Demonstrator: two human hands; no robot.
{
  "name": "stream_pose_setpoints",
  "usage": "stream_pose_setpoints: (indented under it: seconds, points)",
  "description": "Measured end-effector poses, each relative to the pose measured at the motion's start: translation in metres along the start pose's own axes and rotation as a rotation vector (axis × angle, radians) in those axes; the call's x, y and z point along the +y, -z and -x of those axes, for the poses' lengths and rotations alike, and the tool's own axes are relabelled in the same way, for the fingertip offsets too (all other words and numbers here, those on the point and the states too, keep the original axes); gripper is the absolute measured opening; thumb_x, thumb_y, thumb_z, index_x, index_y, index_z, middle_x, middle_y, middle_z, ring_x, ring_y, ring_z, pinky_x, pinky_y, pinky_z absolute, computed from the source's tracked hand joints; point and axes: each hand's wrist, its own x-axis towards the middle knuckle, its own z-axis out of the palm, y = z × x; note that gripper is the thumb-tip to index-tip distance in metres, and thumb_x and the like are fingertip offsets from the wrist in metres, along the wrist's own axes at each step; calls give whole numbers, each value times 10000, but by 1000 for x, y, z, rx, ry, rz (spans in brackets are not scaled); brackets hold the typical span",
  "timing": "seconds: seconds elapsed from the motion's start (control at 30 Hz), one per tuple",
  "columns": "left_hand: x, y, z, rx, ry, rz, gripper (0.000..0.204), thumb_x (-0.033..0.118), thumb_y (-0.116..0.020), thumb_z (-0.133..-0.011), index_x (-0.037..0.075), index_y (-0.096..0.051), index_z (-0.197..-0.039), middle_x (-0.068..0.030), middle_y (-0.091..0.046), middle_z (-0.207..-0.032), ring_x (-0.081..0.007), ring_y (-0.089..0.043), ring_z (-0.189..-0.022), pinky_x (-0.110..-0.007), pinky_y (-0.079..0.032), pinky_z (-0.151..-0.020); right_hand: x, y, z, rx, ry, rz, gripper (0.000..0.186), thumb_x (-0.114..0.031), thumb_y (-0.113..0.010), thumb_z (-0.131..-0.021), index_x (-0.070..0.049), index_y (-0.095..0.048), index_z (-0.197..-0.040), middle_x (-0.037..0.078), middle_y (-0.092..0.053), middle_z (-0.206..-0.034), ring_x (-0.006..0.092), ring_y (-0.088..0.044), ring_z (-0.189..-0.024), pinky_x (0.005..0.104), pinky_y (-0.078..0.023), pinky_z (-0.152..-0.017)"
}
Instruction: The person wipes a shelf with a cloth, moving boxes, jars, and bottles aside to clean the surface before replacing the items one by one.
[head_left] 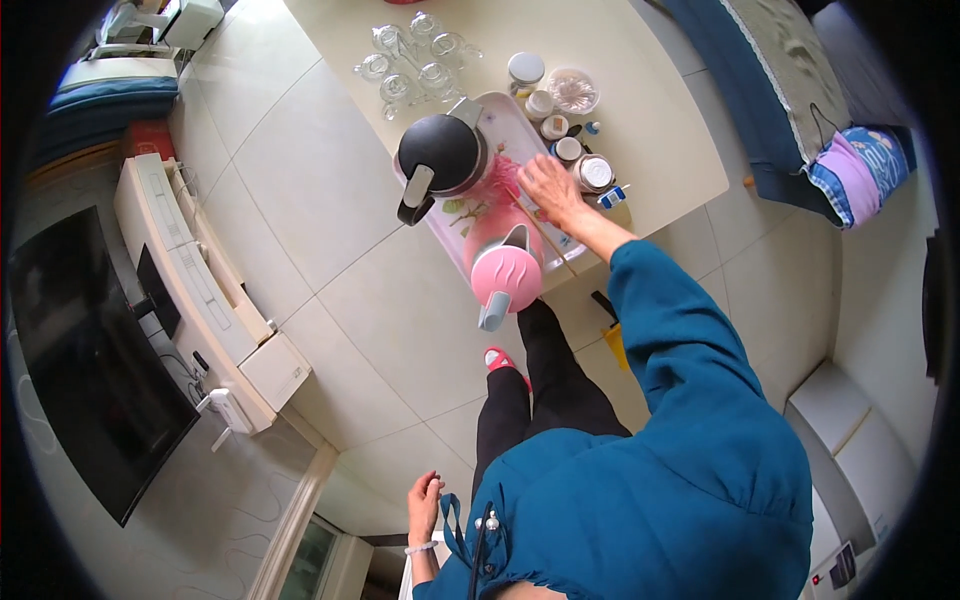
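Observation:
My right hand (pixel 548 188) reaches over the pink floral tray (pixel 505 118), fingers bent and slightly apart, just right of a thin wooden stick (pixel 545 235). Whether the fingertips touch the stick or tray is hard to see. A pink kettle (pixel 506 274) with a grey handle stands at the tray's near end. Farther left on the tray is a black-lidded kettle (pixel 437 155). Jars with white lids (pixel 594 174) stand right of my hand. My left hand (pixel 424 500) hangs low at my side, fingers loosely bent, with nothing visible in it.
Several clear glass pieces (pixel 437 76) stand at the far left of the cream table (pixel 660 120). A clear round container (pixel 573 90) sits behind the jars. At left are a television (pixel 95 370) and a cabinet (pixel 190 270); a blue sofa (pixel 735 90) is at right.

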Motion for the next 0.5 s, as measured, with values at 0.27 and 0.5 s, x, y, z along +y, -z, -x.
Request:
stream_pose_setpoints:
  seconds: [0.27, 0.5]
  points:
    - [-21, 2, -8, -21, 37, -43, 366, 189, -532, -869, -32, -551, -1160, -101, -628, -1004, -149, -602, -858, -257, -480, -723, -27, -6, 70, 43, -157, -146, 397, -38, -570, -693, -7, -498, -1083, 147, -501, -1015, 279, -462, -1022, 340, -417, -876]
    - [-19, 4, -7, -18, 38, -83, 363, 192, -525, -871, -32, -553, -1156, -108, -626, -1023, -158, -609, -866, -264, -485, -730, -29, -16, 81, 124, -200, -64, 326, -80, -554, -740, -17, -529, -1059, 136, -544, -1004, 272, -495, -996, 336, -430, -868]
